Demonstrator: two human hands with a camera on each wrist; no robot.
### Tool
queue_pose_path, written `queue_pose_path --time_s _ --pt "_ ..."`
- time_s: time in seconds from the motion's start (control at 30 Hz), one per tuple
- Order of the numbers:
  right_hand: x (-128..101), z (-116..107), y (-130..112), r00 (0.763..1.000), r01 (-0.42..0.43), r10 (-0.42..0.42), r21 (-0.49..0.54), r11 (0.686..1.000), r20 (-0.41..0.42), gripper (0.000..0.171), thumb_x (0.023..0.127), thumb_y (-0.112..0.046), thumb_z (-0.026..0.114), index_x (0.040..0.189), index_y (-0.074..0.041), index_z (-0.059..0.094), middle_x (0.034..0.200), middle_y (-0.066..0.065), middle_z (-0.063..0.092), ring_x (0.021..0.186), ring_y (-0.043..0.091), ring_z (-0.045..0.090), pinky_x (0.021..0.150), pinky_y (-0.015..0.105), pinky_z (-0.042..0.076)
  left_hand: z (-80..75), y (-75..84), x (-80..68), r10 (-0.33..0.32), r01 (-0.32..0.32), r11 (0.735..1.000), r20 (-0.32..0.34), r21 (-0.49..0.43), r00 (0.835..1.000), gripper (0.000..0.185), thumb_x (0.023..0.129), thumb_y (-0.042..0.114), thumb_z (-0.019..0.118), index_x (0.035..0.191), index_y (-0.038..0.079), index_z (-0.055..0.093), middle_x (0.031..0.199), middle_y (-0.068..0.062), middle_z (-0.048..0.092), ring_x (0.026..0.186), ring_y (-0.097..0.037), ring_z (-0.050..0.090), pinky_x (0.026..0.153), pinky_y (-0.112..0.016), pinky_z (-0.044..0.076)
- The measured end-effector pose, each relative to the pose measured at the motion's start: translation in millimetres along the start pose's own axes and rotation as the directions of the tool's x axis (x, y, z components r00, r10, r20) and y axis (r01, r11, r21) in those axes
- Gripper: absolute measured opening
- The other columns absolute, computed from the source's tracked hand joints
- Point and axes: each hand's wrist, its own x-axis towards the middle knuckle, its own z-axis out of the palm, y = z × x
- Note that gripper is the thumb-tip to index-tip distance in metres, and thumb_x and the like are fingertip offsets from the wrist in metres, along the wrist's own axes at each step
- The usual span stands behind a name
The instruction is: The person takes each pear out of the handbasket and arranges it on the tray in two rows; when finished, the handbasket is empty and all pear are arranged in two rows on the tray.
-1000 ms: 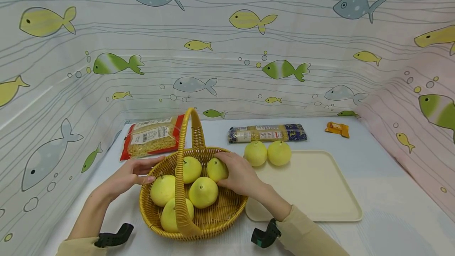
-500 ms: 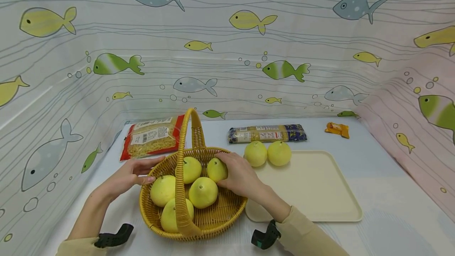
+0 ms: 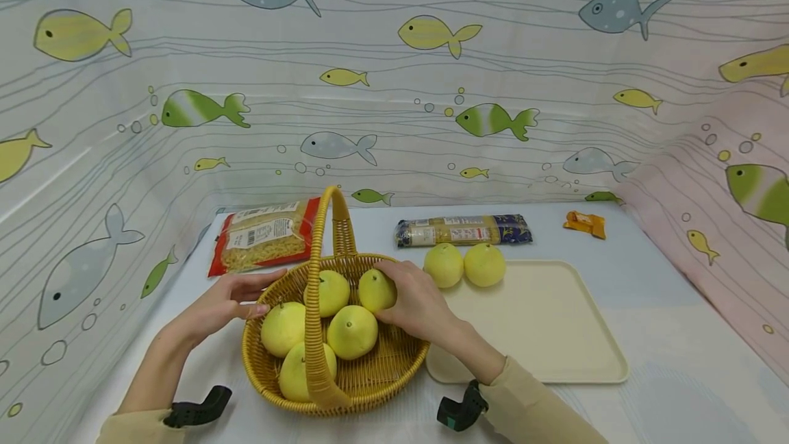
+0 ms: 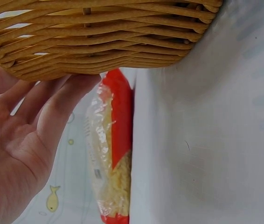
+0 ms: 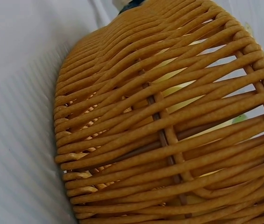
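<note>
A wicker basket (image 3: 394, 379) with a tall arched handle (image 3: 317, 355) stands left of centre in the head view, holding several round yellow-green pears (image 3: 353, 332). My left hand (image 3: 212, 307) holds the basket's left rim, thumb on the edge; in the left wrist view its fingers (image 4: 59, 102) reach against the woven outer wall. Inside the basket at the back right, my right hand (image 3: 419, 300) grips one pear (image 3: 374, 290) between thumb and fingers. The right wrist view is filled by the basket's woven side (image 5: 169, 121), which hides that hand.
A cream tray (image 3: 542, 321) lies to the right, with two more pears (image 3: 464, 266) at its back left corner. Behind are a red-edged pasta bag (image 3: 265, 235), a long pasta packet (image 3: 462, 231) and a small orange packet (image 3: 584, 224). Fish-patterned cloth walls surround the table.
The pear in my right hand has risen very slightly, along with the fingers around it. My left hand and the basket stay where they were.
</note>
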Motion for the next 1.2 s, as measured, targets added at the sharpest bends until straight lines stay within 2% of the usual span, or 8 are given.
queue_pose_path --time_s 0.17,0.4,0.53,0.77,0.9,1.2 --pt "0 0 0 1.0 0.002 -0.002 -0.001 1.0 -0.022 0.068 0.067 -0.017 0.091 0.128 -0.007 0.064 0.119 0.006 0.069 0.107 0.024 0.063 0.083 0.04 0.054 -0.9 0.0 0.1 -0.001 0.001 1.0 0.005 -0.002 1.0 0.067 0.09 0.019 0.071 0.15 0.003 0.044 0.149 -0.024 0.047 0.13 -0.045 0.052 0.099 -0.057 0.047" --pt "0 0 1 1.0 -0.008 0.009 0.032 0.999 -0.028 0.066 0.068 -0.017 0.09 0.128 -0.009 0.064 0.117 0.004 0.069 0.107 0.022 0.062 0.084 0.039 0.053 -1.8 0.7 -0.1 0.001 -0.001 1.0 0.007 -0.001 1.0 0.068 0.09 0.019 0.072 0.15 0.003 0.044 0.148 -0.023 0.048 0.131 -0.044 0.052 0.094 -0.039 0.05" --pt "0 -1 1 0.999 -0.029 0.031 0.076 0.997 -0.03 0.069 0.069 -0.018 0.09 0.132 -0.008 0.063 0.12 0.006 0.069 0.11 0.024 0.062 0.087 0.04 0.052 -1.7 0.5 -0.1 0.003 -0.003 1.0 0.006 0.004 1.0 0.068 0.09 0.019 0.072 0.15 0.003 0.045 0.149 -0.024 0.047 0.131 -0.044 0.052 0.095 -0.04 0.05" --pt "-2 -3 0 0.997 -0.054 0.059 0.11 0.992 -0.041 0.074 0.069 -0.02 0.09 0.136 -0.007 0.06 0.122 0.01 0.068 0.111 0.025 0.062 0.089 0.043 0.051 -0.6 -0.2 -0.4 0.0 0.0 1.0 -0.001 -0.001 1.0 0.067 0.091 0.019 0.071 0.15 0.003 0.044 0.15 -0.024 0.046 0.132 -0.046 0.05 0.099 -0.055 0.048" --pt "-2 -4 -1 0.998 -0.061 0.064 0.103 0.993 -0.024 0.076 0.07 -0.022 0.09 0.138 -0.007 0.059 0.126 0.01 0.067 0.113 0.026 0.063 0.091 0.042 0.052 -0.5 0.3 -0.8 -0.001 0.001 1.0 0.001 -0.005 1.0 0.067 0.091 0.019 0.071 0.15 0.003 0.044 0.151 -0.023 0.045 0.133 -0.046 0.049 0.098 -0.052 0.049" --pt "-1 -11 -1 0.998 -0.056 0.057 0.157 0.986 -0.005 0.073 0.072 -0.022 0.089 0.138 -0.009 0.059 0.126 0.008 0.069 0.104 0.021 0.068 0.088 0.037 0.054 0.3 -0.3 -0.1 -0.002 0.002 1.0 -0.002 -0.01 1.0 0.066 0.091 0.019 0.07 0.149 0.002 0.045 0.151 -0.022 0.046 0.133 -0.048 0.048 0.102 -0.065 0.041"
